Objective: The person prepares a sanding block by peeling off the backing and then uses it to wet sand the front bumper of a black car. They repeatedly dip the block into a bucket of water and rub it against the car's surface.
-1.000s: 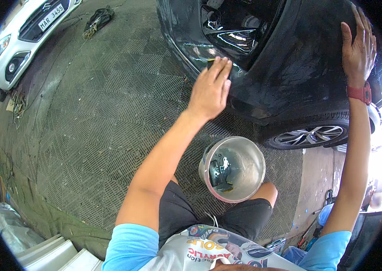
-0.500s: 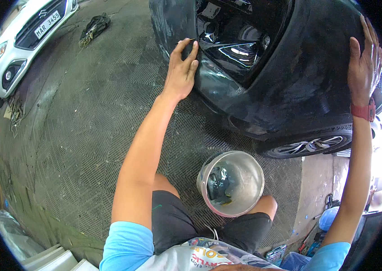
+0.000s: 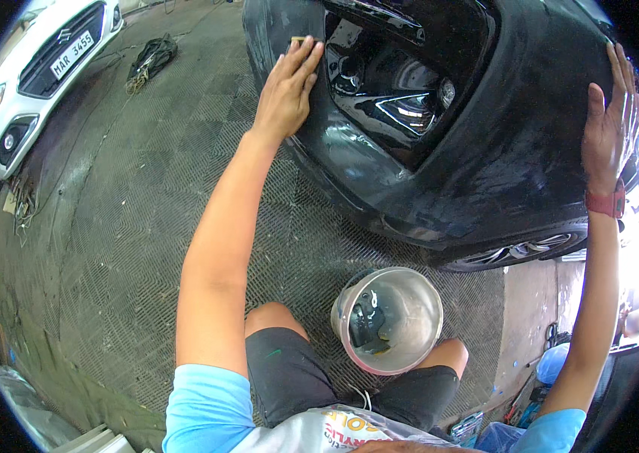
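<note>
My left hand [image 3: 286,92] presses a small tan piece [image 3: 300,39] flat against the dark bumper [image 3: 289,26] of a car, left of the headlight [image 3: 410,109] opening. Only the edge of that piece shows past my fingertips, and its kind cannot be made out. The bumper's black surface looks wet and streaked in places. Over on the far right, my right hand [image 3: 612,124], with a red watch [image 3: 606,200] on the wrist, rests with fingers stretched out on the car's dark body panel. It holds nothing that I can see.
Between my knees stands a pale bucket [image 3: 432,302] with dark water and something in it. The car's wheel [image 3: 519,253] is just beyond. A white car [image 3: 2,106] is at the upper left, near a dark bag [image 3: 152,60] on the patterned floor [image 3: 146,204]. Tools lie at the lower right.
My left hand has moved up and slightly left along the bumper, and its fingers now lie flatter over the tan piece. My right hand stays on the panel.
</note>
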`<state>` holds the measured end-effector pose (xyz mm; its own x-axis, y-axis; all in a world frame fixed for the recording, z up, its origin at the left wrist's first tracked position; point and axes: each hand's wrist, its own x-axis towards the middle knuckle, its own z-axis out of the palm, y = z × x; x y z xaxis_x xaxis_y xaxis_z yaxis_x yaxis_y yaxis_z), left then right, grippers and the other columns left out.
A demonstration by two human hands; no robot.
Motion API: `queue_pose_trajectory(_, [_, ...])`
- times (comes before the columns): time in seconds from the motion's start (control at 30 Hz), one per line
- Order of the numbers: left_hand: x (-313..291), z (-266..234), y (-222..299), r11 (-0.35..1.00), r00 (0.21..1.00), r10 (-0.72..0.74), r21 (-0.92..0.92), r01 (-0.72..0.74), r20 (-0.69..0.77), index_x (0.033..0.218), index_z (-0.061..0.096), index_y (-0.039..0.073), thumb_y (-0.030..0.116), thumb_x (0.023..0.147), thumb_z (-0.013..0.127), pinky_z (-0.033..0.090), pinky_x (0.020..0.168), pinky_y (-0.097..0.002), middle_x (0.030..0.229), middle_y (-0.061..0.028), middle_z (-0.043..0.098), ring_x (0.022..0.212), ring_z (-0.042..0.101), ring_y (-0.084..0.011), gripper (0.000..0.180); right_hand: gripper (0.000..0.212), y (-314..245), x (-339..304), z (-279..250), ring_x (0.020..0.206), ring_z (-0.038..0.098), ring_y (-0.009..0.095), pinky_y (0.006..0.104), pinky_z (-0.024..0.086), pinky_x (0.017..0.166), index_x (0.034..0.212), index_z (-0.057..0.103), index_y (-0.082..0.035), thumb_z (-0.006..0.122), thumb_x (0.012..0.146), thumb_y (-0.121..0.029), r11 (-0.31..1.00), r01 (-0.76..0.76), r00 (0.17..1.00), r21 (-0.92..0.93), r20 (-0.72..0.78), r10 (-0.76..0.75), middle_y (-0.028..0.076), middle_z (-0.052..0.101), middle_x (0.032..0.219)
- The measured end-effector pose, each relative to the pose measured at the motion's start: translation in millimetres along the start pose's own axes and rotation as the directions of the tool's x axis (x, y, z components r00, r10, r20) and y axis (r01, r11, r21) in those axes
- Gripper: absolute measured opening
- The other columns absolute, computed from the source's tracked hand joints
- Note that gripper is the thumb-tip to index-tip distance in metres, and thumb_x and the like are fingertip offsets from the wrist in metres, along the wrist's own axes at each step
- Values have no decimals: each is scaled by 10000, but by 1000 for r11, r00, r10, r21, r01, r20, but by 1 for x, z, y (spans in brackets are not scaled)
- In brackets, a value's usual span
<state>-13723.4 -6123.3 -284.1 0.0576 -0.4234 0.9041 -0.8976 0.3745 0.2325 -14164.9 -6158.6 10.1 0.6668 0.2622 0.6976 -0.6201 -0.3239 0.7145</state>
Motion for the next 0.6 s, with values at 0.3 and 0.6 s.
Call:
queue_pose_trajectory(0.3, [59,-6,-24,998,997,-55,34,57,-51,1600,501,132,141,1099,540,394,1240,-435,1662,-150,466,1546,419,-371,502,595,-3,-3,-4,1538,441,324,479,308,1268,1600,513,-169,461,1126,-525,997,-20,1000,71,-7,20,94,518,1642])
queue_pose_trajectory(0.6, [50,29,-37,956,939,-291,-39,289,-183,1635,440,91,281,1135,443,288,1293,-492,1711,-178,387,1601,317,-391,535,625,-6,-1,-5,1606,333,324,512,223,1325,1643,429,-160,371,1146,-536,998,-32,999,54,42,30,101,456,1685])
